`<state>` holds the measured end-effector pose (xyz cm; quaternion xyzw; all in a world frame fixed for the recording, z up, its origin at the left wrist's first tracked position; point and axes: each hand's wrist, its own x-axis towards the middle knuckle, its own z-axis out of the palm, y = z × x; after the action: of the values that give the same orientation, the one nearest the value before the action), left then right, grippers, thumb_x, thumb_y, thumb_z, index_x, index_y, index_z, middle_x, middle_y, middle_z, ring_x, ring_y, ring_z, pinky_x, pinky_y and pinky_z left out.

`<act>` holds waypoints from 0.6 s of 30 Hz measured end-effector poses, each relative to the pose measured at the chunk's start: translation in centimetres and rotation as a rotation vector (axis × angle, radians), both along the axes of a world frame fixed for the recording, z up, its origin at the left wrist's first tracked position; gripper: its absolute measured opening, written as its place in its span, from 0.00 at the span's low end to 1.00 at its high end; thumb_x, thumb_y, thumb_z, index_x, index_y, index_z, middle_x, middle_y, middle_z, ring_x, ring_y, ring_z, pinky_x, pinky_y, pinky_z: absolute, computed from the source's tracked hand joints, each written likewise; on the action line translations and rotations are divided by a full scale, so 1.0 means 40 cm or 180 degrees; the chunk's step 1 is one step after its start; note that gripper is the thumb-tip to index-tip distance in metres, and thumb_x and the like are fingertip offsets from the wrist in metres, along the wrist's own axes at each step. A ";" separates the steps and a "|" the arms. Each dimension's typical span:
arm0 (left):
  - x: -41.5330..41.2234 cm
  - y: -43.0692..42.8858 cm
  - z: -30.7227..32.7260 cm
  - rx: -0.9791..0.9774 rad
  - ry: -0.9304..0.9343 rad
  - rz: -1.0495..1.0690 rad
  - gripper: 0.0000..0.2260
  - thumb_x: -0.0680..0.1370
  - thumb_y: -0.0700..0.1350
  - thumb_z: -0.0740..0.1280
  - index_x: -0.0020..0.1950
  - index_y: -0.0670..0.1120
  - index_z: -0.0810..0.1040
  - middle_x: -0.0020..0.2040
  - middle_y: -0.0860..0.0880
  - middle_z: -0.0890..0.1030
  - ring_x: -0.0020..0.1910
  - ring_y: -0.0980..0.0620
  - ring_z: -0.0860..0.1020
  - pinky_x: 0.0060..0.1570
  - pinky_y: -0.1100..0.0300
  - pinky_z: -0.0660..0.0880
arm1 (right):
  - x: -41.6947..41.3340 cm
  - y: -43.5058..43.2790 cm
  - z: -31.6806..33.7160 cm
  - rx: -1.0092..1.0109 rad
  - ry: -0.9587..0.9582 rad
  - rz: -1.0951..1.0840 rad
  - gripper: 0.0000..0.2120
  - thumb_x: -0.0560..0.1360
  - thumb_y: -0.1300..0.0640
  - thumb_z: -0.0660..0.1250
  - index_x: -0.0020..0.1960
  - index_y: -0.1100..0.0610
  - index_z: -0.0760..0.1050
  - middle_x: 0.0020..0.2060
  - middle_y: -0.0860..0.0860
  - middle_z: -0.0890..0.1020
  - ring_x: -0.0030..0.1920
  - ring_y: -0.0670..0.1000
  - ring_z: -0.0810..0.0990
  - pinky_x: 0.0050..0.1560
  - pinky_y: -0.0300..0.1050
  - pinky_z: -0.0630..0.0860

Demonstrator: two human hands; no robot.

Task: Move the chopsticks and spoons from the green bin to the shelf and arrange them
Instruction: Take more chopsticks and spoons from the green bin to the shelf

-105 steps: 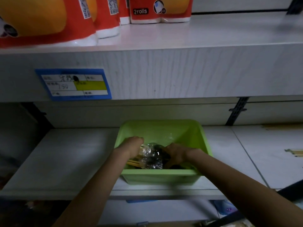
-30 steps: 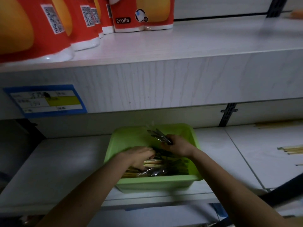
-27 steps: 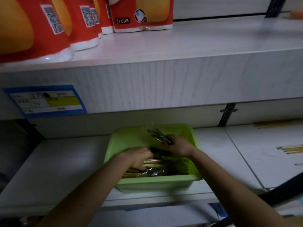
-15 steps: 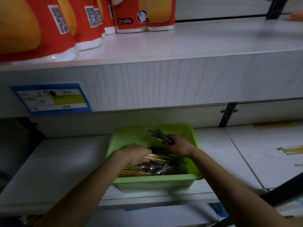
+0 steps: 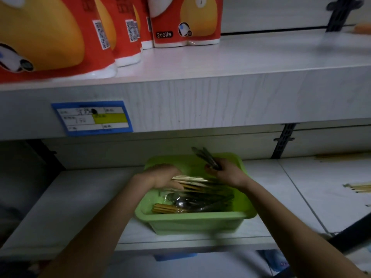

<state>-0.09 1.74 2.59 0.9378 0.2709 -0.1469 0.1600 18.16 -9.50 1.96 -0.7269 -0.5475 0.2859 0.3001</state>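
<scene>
A dim white lower shelf (image 5: 70, 197), under an upper shelf (image 5: 220, 97) lined with red roll packs (image 5: 124, 27), carries the green bin (image 5: 192, 221). Over it the left hand (image 5: 160, 177) curls around pale chopsticks (image 5: 192, 179); the right hand (image 5: 228, 175) grips dark utensils (image 5: 204, 156) raised above it. Spoons (image 5: 180, 202) lie in the bin.

The green rectangular plastic bin (image 5: 192, 223) is sitting at lower centre on the pale wooden lower shelf (image 5: 70, 207), near its front edge. Wrapped metal spoons (image 5: 186, 201) are lying in the bin's front half. Behind them, the left hand (image 5: 162, 176) is gripping thin pale wooden chopsticks (image 5: 190, 179) at the bin's left side. The right hand (image 5: 226, 173) is holding a dark slim utensil bundle (image 5: 206, 157) above the back right corner. Loose wooden sticks (image 5: 359, 187) are lying far right on the same shelf. Red plastic-wrapped paper roll packs (image 5: 184, 21) are standing upper left on the upper shelf (image 5: 241, 61), above a blue-bordered paper price label (image 5: 92, 118) on its front edge.
</scene>
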 end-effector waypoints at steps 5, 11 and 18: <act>-0.022 0.016 0.045 -0.0410 -0.0201 0.0273 0.10 0.74 0.57 0.67 0.40 0.52 0.73 0.40 0.54 0.76 0.40 0.53 0.74 0.38 0.60 0.70 | 0.009 -0.028 0.057 0.0374 0.0057 -0.0265 0.09 0.77 0.54 0.63 0.52 0.59 0.77 0.45 0.56 0.81 0.45 0.55 0.79 0.44 0.46 0.73; -0.038 0.014 0.088 -0.0359 -0.0361 0.0445 0.12 0.72 0.57 0.69 0.42 0.50 0.72 0.38 0.54 0.74 0.36 0.57 0.72 0.33 0.65 0.67 | 0.016 -0.089 0.124 0.0874 0.0142 -0.0582 0.04 0.76 0.56 0.64 0.49 0.54 0.76 0.43 0.52 0.80 0.42 0.50 0.77 0.40 0.42 0.70; -0.008 -0.025 0.117 -0.0550 -0.0656 0.0230 0.10 0.75 0.52 0.67 0.40 0.47 0.74 0.33 0.51 0.74 0.32 0.52 0.71 0.33 0.61 0.65 | 0.046 -0.226 0.148 0.0976 0.0019 -0.1020 0.13 0.76 0.53 0.63 0.34 0.53 0.68 0.26 0.48 0.67 0.29 0.48 0.66 0.33 0.44 0.62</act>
<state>-0.43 0.74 7.27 0.9203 0.2729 -0.0667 0.2722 20.02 -18.53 7.89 -0.7496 -0.4613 0.1501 0.4503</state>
